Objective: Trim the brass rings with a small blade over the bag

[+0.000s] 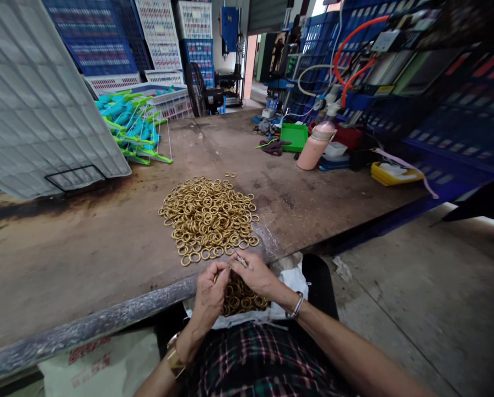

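Ring pile [209, 215] took as landmark. It lay on the bench [296, 220] close to the near edge, presumably so that both hands could reach it without stretching. A white sack [294, 278] sat open on the lap, on the near side of the pile, with more rings [247, 300] inside; its position under the hands probably let it catch or supply pieces.

Left hand [211, 286]: thumb and forefinger drawn together; anything pinched was too small to tell. Right hand [253, 270]: clamped on a slim tool [241, 261], apparently gripped short for control. The fingertips of both met just on the near side of the pile, likely to steady fine work over the sack.

Counts:
- Ring pile: 1; its rings overlapped too much to count.
- Loose rings [230, 175]: 2, just beyond the pile.
- Rings in sack: uncountable, partly covered by the hands.
- Slim tool: 1.
- Pink bottle [313, 150]: 1, beyond the pile and to its right.
- Green tray [294, 138]: 1, farther beyond, rightward.
- Yellow tray [379, 175]: 1, well right of the pile.
- Teal-and-lime pieces [141, 129]: many, tangled, beyond the pile and to its left.
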Demonstrator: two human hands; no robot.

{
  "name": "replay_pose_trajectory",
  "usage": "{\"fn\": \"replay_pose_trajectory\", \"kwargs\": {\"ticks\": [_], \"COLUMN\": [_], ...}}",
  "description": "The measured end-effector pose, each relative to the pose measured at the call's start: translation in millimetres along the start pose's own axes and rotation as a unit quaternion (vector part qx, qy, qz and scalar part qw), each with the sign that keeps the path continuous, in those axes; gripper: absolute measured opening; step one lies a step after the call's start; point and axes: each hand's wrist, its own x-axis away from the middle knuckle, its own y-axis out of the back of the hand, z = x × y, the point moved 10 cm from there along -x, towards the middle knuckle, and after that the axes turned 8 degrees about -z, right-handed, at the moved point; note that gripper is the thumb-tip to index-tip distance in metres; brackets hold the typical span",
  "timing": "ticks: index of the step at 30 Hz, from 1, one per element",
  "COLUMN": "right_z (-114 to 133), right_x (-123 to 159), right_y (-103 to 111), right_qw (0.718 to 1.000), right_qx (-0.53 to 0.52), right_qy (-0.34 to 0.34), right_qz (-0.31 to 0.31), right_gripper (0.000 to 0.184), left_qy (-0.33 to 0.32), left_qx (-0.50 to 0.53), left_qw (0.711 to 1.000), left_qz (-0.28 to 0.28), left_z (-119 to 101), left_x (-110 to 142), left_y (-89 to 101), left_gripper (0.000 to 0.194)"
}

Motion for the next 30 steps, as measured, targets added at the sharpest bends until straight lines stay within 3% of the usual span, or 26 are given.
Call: {"fn": "replay_pose_trajectory", "kwargs": {"ticks": [4, 10, 19, 24, 27, 30], "right_z": [-4, -5, -3, 3, 7, 1], "right_x": [-1, -1, 1, -1, 5, 11], "right_y": [-2, -2, -10, 4, -4, -14], "right_qw": [1.0, 0.998, 0.997, 0.995, 0.974, 0.943], "right_qx": [-0.019, -0.025, -0.039, 0.093, 0.214, 0.317], "right_qy": [-0.017, -0.05, -0.05, 0.014, 0.072, 0.093], "right_qz": [0.01, 0.01, 0.034, -0.021, 0.01, 0.046], "right_gripper": [0.024, 0.029, 0.03, 0.025, 0.015, 0.017], "left_qy": [0.064, 0.089, 0.12, 0.128, 0.117, 0.099], "left_qx": [0.036, 0.04, 0.14, 0.18, 0.162, 0.143], "left_qw": [0.997, 0.994, 0.981, 0.974, 0.979, 0.984], "left_qz": [0.019, 0.048, 0.063, 0.043, 0.032, 0.026], "left_z": [10, 12, 17, 15, 16, 17], "left_x": [1, 4, 9, 10, 9, 6], "left_y": [-6.0, -10.3, -15.7, -13.6, -10.9, -9.3], "left_gripper": [0.028, 0.032, 0.032, 0.032, 0.034, 0.034]}}
